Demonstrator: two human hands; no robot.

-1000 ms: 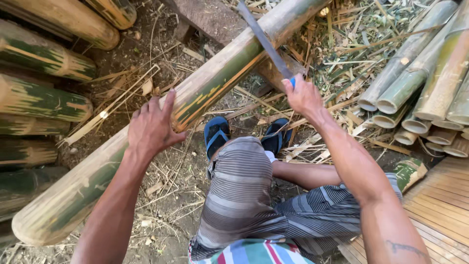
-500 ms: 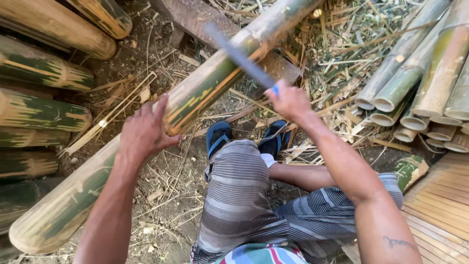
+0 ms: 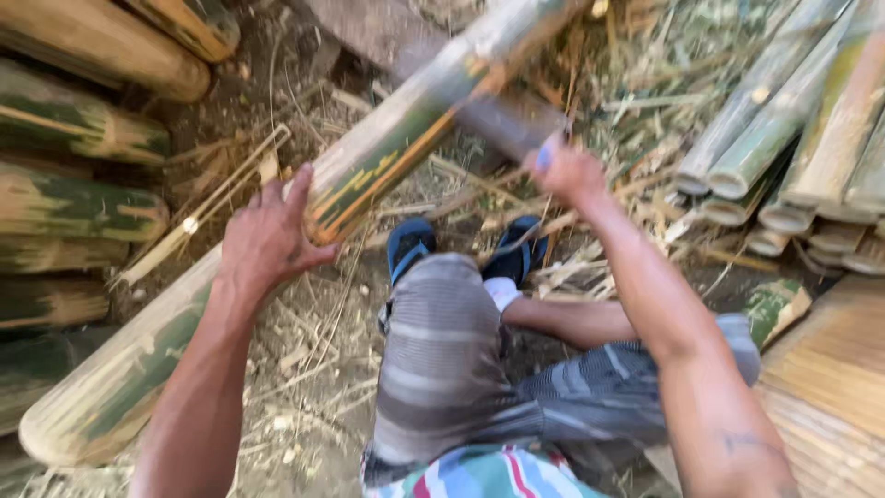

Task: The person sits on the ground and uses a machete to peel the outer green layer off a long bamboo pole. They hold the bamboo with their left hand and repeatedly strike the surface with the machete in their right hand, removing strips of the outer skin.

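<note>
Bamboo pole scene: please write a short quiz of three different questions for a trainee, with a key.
1. True or false: the left hand rests on the long bamboo pole.
2. What colour is the handle tip in the right hand? A red, B blue, C yellow.
3. The feet wear blue ____.

Key: 1 true; 2 B; 3 sandals.

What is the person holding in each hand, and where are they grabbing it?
The left hand rests on the long bamboo pole around its middle, steadying it. The right hand grips the blue handle of a blurred tool; its blade cannot be made out.
</note>
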